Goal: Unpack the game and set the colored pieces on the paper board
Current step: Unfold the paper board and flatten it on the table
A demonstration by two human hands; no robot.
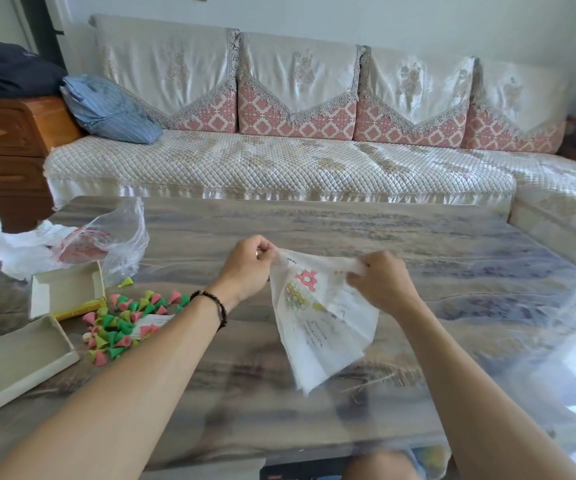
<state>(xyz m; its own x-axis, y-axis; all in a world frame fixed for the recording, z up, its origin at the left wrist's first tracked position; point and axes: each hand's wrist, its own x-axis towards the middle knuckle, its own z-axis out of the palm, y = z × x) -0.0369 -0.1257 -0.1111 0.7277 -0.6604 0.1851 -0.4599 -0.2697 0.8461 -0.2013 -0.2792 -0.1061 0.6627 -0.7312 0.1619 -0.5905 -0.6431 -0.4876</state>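
At frame centre, above the desk [418, 244], the left hand [245, 263] and right hand [380, 282] pinch the folded paper board's [317, 323] top corners. It looks thin, limp, tearable; best held by edges. Colored pieces [123, 320] lie lower left.

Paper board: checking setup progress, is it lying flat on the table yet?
No, both hands hold the folded paper board up above the table.

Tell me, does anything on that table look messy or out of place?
Yes. The colored pieces lie spilled in a loose heap at the table's left side, beside two open box halves, not arranged. The paper board is folded and held in the air between both hands, not laid flat.
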